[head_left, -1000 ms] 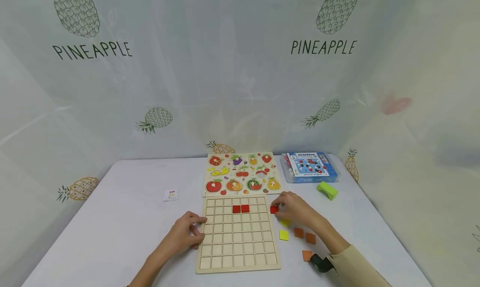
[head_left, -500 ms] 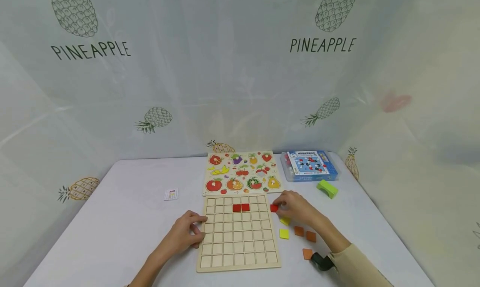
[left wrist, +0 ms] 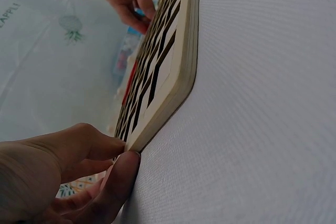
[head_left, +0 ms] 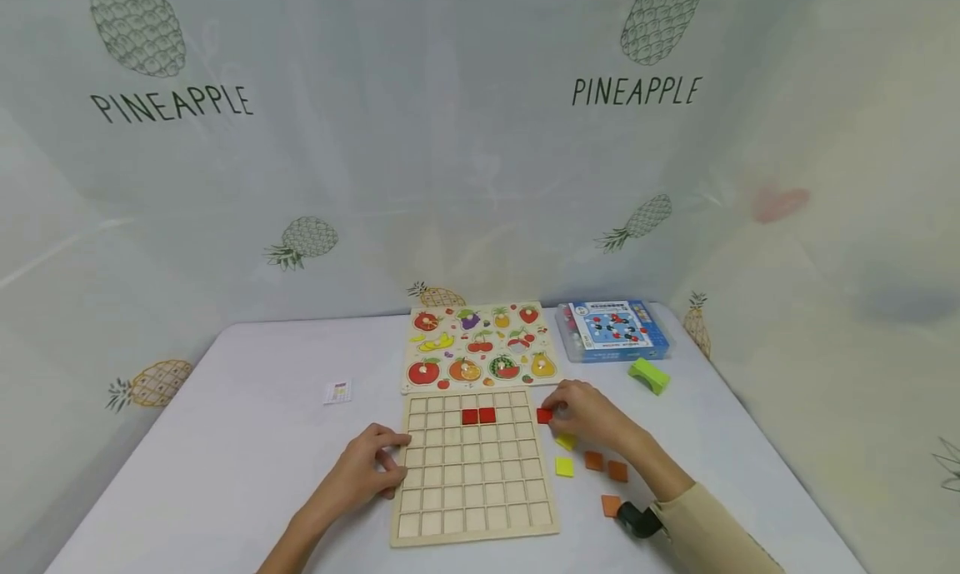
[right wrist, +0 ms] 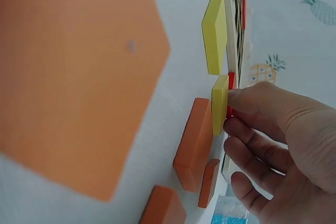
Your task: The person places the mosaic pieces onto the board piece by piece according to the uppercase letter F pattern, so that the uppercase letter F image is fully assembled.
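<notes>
A pale wooden grid board (head_left: 472,474) lies flat, two red tiles (head_left: 478,416) side by side in its second row from the far end. My left hand (head_left: 365,464) rests at the board's left edge, index finger and thumb touching the rim; the left wrist view shows these fingertips against the wooden edge (left wrist: 176,85). Just off the board's right side, my right hand (head_left: 588,414) pinches another red tile (head_left: 544,416), partly covered by the fingers. Two yellow tiles (head_left: 564,466) are close by, one partly under that hand. In the right wrist view, a yellow tile (right wrist: 219,106) partly hides the red one.
Several orange tiles (head_left: 611,506) lie near the right forearm, with a dark object (head_left: 640,521) at the sleeve. Behind the board are a fruit puzzle (head_left: 480,346), a blue boxed set (head_left: 617,332) and a green arch block (head_left: 649,376). A small printed card (head_left: 338,391) lies left.
The head view has shifted slightly. Both hands keep their places, the left at the board's edge and the right at the red tile.
</notes>
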Demonstrator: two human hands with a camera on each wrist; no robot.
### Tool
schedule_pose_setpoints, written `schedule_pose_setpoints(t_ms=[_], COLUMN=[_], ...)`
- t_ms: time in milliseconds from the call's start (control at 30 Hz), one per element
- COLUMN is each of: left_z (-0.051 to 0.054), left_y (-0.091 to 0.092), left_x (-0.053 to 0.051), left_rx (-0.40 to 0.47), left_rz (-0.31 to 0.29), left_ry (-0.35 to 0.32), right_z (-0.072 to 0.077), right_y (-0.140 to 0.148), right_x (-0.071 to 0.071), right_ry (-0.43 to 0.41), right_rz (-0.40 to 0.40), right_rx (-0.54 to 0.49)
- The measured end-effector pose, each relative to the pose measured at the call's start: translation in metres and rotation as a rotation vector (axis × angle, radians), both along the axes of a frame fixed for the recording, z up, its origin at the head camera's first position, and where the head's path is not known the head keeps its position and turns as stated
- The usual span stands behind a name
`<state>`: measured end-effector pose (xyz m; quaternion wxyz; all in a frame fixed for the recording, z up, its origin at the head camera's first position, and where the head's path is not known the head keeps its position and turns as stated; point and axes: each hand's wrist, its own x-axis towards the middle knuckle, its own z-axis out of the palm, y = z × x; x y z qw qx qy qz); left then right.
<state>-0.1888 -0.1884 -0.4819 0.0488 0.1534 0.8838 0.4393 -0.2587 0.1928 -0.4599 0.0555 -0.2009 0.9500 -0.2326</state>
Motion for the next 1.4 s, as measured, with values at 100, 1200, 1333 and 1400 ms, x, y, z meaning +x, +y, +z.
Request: schedule_pose_setpoints(t_ms=[100,1200,1333,1400], left_z=[0.001,-0.001,-0.002,-0.002], left_y=[0.002,0.002,0.0,0.0], left_x=[-0.001,0.0,0.0,0.0], left_rx=[-0.008,-0.006,0.007,0.009], left_rz=[-0.004,-0.01,-0.016,-0.014], left_ry=[0.009,0.019,0.016,0.012], right_z=[0.002,0.01,0.01,0.009], right_y=[0.001,-0.082,-0.098,-0.106], right_x=[0.0,-0.018,-0.018,-0.019], right_ry=[0.003,0.111,0.106,0.113], right_rz=[-0.009,0.253,0.268,0.281], right_rx=[0.004,-0.053,-0.045,-0.028])
